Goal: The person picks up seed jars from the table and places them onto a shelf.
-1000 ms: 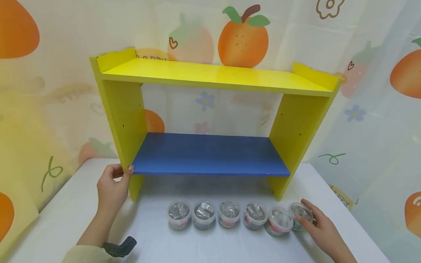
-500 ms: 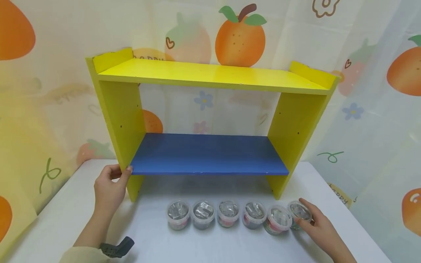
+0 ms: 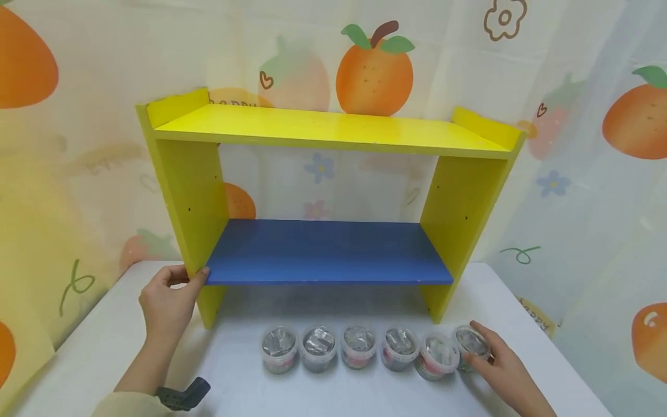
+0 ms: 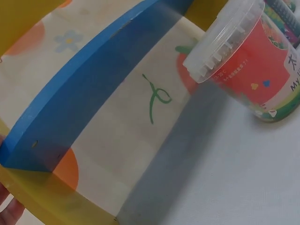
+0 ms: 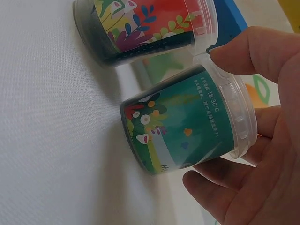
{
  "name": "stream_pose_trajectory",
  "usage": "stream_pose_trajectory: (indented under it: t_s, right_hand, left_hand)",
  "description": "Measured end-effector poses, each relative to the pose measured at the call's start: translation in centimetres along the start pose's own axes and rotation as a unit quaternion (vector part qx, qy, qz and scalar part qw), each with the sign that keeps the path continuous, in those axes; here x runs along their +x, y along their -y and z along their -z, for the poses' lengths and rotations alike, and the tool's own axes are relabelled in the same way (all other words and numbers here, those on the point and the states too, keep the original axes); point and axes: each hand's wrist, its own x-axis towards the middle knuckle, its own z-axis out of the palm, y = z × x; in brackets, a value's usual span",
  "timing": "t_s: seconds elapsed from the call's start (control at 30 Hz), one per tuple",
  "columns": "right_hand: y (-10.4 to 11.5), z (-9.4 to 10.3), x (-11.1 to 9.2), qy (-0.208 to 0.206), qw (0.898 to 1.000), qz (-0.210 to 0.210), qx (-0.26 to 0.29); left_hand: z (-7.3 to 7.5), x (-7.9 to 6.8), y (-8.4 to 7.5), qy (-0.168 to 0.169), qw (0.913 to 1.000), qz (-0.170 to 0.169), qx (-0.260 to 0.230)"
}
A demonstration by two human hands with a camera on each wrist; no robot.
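Note:
My left hand [image 3: 168,307] grips the left upright [image 3: 189,191] of a yellow shelf unit, thumb at the front corner of its blue shelf board [image 3: 328,255]. At the right, my right hand [image 3: 502,362] holds the lidded clear plastic tub [image 3: 471,343] at the end of a row. In the right wrist view, this tub [image 5: 183,122] has a green label, with the thumb on one side of its lid and fingers on the other. Whether its base touches the table cannot be told. Beside it stands another lidded tub [image 3: 439,354] with a red label.
Several more clear tubs, such as the leftmost tub [image 3: 278,347], stand in a row before the shelf unit on the white table [image 3: 312,397]. A fruit-printed cloth [image 3: 292,58] hangs behind. A black band [image 3: 182,395] is on the left wrist.
The head view has tilted slightly, so the scene sits a little lower and further left. Both hands keep their holds, and the tubs stay in their row.

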Motion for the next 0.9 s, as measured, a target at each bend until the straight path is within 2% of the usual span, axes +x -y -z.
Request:
stream_pose_trajectory:
  t_s: [0.13,0.3,0.5,0.9]
  right_hand:
    - [0.01,-0.14,0.22,-0.002,1.000,0.007,-0.001]
    - [-0.25,-0.16,0.30,0.001,1.000,0.012,0.001]
    - [-0.52,0.23,-0.01,0.003,1.000,0.010,0.001]
    - [-0.63,0.53,0.02,0.006,1.000,-0.018,-0.010]
  left_hand:
    - [-0.01,0.31,0.40,-0.014,0.9998,-0.008,-0.010]
    - [0.16,0.40,0.59,-0.009,0.9999,-0.006,-0.009]
    - [-0.07,0.31,0.34,-0.006,0.9996,-0.019,-0.021]
    - [-0.38,0.26,0.41,-0.001,0.9994,0.003,-0.033]
